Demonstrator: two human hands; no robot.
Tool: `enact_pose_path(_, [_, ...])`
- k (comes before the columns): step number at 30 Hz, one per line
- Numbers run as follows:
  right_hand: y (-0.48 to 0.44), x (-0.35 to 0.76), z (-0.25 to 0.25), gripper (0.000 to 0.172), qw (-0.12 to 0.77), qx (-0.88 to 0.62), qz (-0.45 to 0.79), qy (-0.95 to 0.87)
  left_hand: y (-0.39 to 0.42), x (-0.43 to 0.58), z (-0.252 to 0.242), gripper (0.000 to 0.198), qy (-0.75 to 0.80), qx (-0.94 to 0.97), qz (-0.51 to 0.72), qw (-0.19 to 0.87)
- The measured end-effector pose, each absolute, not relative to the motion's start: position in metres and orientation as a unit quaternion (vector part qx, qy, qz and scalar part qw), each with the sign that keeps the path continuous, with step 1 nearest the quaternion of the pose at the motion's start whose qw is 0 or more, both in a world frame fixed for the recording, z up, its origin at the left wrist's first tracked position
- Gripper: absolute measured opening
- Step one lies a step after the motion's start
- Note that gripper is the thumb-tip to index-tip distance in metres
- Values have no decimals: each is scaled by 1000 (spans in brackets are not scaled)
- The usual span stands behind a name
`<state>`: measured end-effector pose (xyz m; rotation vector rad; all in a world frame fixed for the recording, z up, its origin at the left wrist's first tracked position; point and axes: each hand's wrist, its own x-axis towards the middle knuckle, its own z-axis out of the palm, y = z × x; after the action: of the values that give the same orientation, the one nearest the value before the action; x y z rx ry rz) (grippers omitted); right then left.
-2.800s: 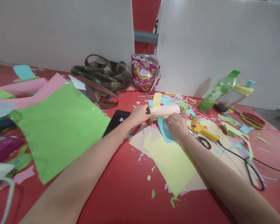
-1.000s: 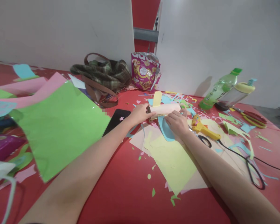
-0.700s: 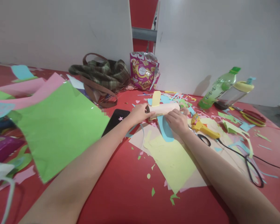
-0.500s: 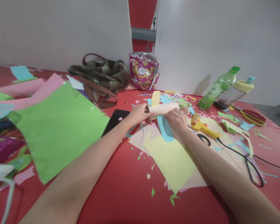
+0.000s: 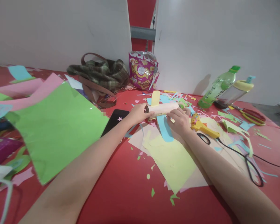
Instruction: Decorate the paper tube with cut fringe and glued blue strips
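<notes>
A pale paper tube [image 5: 163, 108] lies on its side on the red table. Behind it a yellow rounded paper tab [image 5: 156, 98] stands up, and a blue paper strip [image 5: 165, 129] hangs out in front toward me. My left hand [image 5: 138, 114] is closed around the tube's left end, thumb in front. At the tube's right front edge is my right hand [image 5: 180, 120], its fingers bent and drawn together beside the blue strip. A small pale scrap [image 5: 173, 120] shows at these fingers. What lies under them is hidden.
Yellow sheets [image 5: 172, 161] and scraps lie before the tube. Rightward are a yellow glue gun [image 5: 204, 129] with black cord, scissors [image 5: 252, 116], a green bottle [image 5: 220, 87] and a clear cup [image 5: 235, 93]. Leftward sit a phone [image 5: 114, 121], green sheet [image 5: 60, 130], plaid bag [image 5: 102, 73] and snack pouch [image 5: 142, 70].
My right hand has shifted slightly right along the tube, showing more of its right end, and a pale scrap now appears at the fingers. My left hand keeps its hold.
</notes>
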<state>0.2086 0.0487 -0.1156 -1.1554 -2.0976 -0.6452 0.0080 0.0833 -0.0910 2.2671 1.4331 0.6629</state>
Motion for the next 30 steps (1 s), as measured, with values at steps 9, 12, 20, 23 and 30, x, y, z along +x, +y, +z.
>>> enact_pose_path(9, [52, 209, -120, 13, 334, -459, -239, -788, 82, 8, -90, 39, 514, 803, 234, 192])
enact_pose_path(12, [53, 207, -121, 14, 333, -462, -241, -786, 82, 8, -90, 40, 514, 803, 234, 192])
enact_pose_path(20, [53, 205, -120, 18, 319, -467, -247, -787, 81, 8, -89, 38, 511, 804, 236, 190])
enact_pose_path(23, [51, 207, -120, 17, 310, -467, -247, -791, 82, 8, -89, 39, 510, 804, 237, 191])
enact_pose_path(30, [50, 207, -120, 18, 296, -469, -236, -798, 82, 8, -90, 38, 509, 805, 237, 190])
